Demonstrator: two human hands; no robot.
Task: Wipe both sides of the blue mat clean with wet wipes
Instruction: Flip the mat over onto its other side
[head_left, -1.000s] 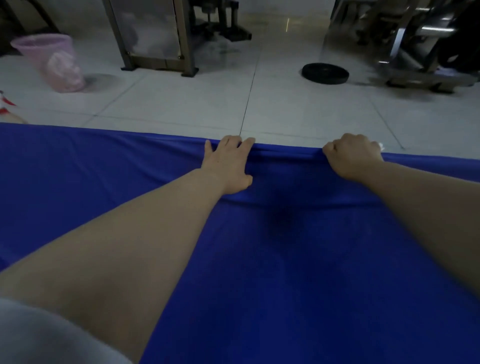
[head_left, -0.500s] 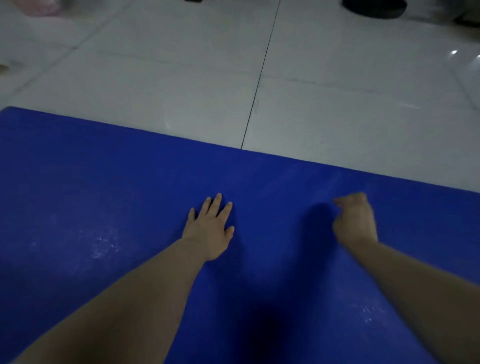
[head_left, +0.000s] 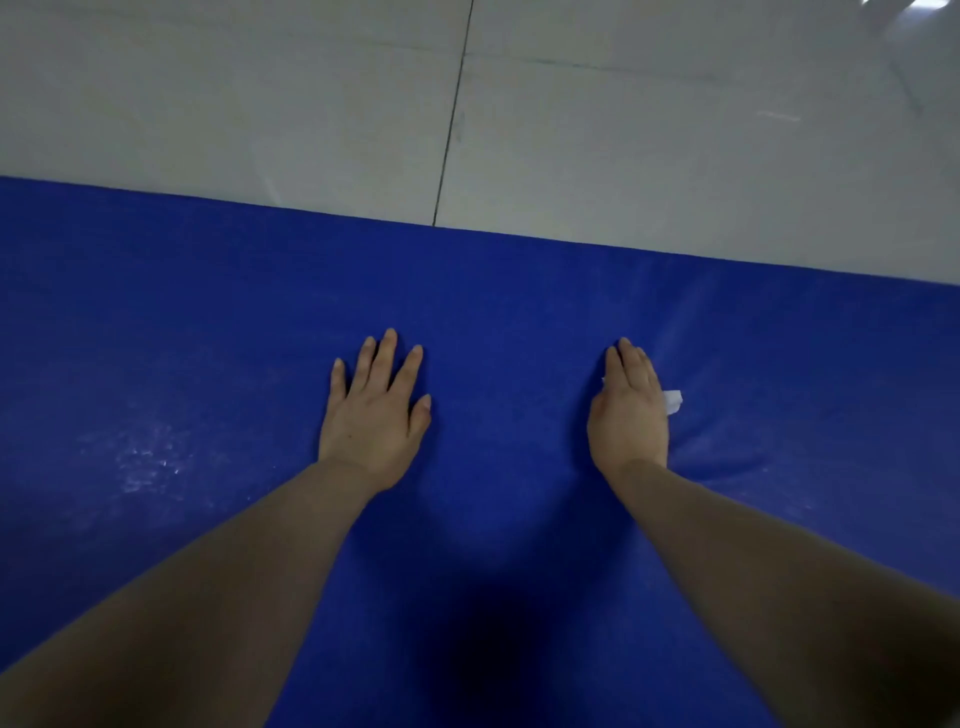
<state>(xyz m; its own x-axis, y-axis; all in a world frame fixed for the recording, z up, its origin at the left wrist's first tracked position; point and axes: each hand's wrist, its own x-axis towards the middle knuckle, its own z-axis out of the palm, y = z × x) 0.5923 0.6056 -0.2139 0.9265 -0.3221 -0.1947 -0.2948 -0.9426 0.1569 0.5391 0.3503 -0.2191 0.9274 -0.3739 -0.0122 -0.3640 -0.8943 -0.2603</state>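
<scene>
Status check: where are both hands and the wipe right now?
Left hand flat on blue mat. Right hand pressing wet wipe onto mat. Whitish smudges left side.

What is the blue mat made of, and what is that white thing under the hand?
The blue mat looks like soft foam or rubber with a matte, finely textured skin; it dimples beside the right hand. The white thing looks like a thin, crumpled wet wipe, though only a corner shows.

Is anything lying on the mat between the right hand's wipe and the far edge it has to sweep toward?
Nothing visible does. The right hand presses the wet wipe flat on the blue mat, and the surface ahead to the far edge is bare. The left hand rests beside it, off that path.
</scene>
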